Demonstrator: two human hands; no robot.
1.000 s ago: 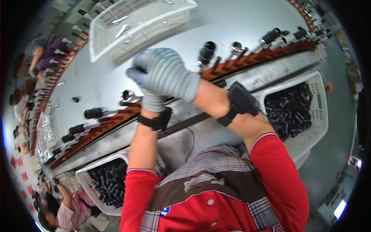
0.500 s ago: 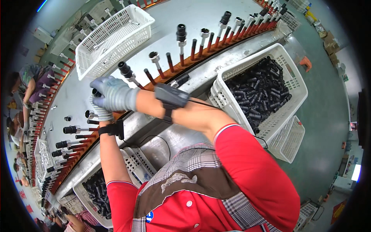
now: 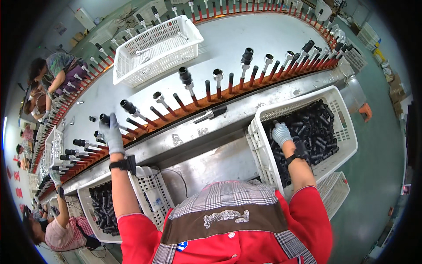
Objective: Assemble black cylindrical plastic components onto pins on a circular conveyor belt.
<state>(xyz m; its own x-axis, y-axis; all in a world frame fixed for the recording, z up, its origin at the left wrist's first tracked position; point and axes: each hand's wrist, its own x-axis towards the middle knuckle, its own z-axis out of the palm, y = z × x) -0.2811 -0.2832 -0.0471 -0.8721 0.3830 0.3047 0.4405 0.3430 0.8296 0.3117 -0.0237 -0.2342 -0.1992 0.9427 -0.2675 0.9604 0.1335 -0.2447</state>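
Observation:
My left hand (image 3: 112, 135), in a grey-white glove, is wrapped round a black cylindrical fitting (image 3: 104, 119) at the row of red-stemmed pegs along the curved bench. Far to the right, my gloved right hand (image 3: 281, 133) reaches into a white basket (image 3: 350, 140) heaped with black tubular fittings (image 3: 310, 136). Its fingers are curled among them, and the tips are partly hidden. Beside my left hand stands a silver socket topped by a black fitting (image 3: 129, 106). Another peg with a black fitting (image 3: 80, 143) points left, just nearer to me.
A white basket (image 3: 158, 65) with a few silver pieces sits on the bench top. Along the bench's metal ledge lies a black-and-silver piece (image 3: 211, 114). Another basket of black fittings (image 3: 103, 207) stands at lower left. Other people (image 3: 66, 224) work along the left side.
My right hand has left the spot beside my left hand and moved right, into the basket of black fittings. My left hand stays at the peg row. The view has shifted.

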